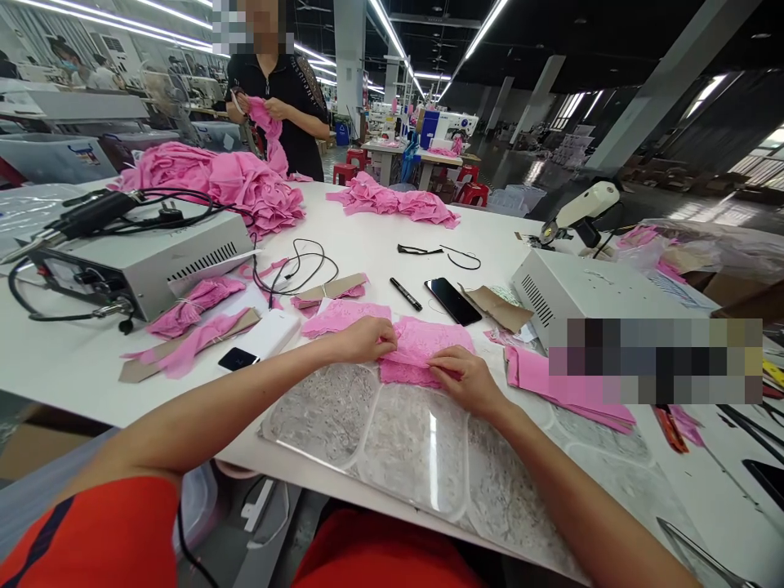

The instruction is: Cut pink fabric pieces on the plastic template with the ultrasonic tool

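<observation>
Pink lace fabric (pixel 432 333) lies on the transparent mat (pixel 416 441) at the table's front edge, partly folded over. At its left side my left hand (pixel 366 339) pinches an edge between thumb and fingers. My right hand (pixel 466 377) grips the folded front edge on the right, with thumb and fingertips together. Another pink lace piece (pixel 346 317) spreads just behind my left hand. Right of my right hand sits a flat stack of pink fabric (pixel 569 390).
A marker (pixel 405 294), a phone (pixel 453 300) and brown paper (pixel 497 307) lie beyond the fabric. Grey machine boxes stand left (pixel 153 253) and right (pixel 588 290). Orange-handled snips (pixel 670 429) lie to the right. Across the table, a person (pixel 278 114) holds pink fabric beside a pink heap (pixel 214 184).
</observation>
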A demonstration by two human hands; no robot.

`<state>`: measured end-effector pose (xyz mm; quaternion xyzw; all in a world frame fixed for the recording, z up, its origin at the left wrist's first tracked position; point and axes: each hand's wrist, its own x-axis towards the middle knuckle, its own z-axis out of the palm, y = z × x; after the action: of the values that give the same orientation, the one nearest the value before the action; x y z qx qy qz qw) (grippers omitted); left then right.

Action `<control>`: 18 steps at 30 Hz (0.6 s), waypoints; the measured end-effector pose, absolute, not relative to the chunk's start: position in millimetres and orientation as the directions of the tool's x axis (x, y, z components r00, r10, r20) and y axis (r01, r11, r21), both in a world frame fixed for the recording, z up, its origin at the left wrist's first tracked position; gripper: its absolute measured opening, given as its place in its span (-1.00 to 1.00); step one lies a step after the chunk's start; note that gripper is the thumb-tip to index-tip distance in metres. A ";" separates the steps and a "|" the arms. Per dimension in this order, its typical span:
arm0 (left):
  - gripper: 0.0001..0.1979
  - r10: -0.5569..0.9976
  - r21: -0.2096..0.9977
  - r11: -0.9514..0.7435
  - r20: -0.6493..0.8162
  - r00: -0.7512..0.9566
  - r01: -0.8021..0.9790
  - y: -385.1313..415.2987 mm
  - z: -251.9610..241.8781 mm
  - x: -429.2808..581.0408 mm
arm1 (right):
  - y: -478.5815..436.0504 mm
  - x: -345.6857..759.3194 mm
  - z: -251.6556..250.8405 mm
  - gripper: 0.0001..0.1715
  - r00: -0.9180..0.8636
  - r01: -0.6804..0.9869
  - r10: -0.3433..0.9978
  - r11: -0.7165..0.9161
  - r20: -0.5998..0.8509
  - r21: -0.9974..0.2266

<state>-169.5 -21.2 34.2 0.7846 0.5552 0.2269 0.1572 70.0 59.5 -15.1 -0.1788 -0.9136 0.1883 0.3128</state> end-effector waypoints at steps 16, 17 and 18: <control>-0.84 0.950 0.563 -0.307 0.228 0.213 0.767 -23.6 39.4 -162.1 | 46.9 53.0 -8.5 -0.77 -0.666 0.352 0.536 0.839 0.518 -0.415; -0.84 0.948 0.564 -0.311 0.237 0.211 0.765 -24.3 39.7 -161.4 | 47.9 51.8 -9.7 -0.81 -0.656 0.378 0.520 0.854 0.547 -0.358; -0.84 0.946 0.564 -0.316 0.247 0.210 0.763 -25.3 40.5 -161.2 | 50.0 51.9 -10.9 -0.85 -0.646 0.402 0.506 0.862 0.571 -0.310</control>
<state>-161.2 -25.3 40.5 0.7606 0.5617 0.2822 0.1624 51.9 50.0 -10.9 -0.2511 -0.9039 0.0776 0.3374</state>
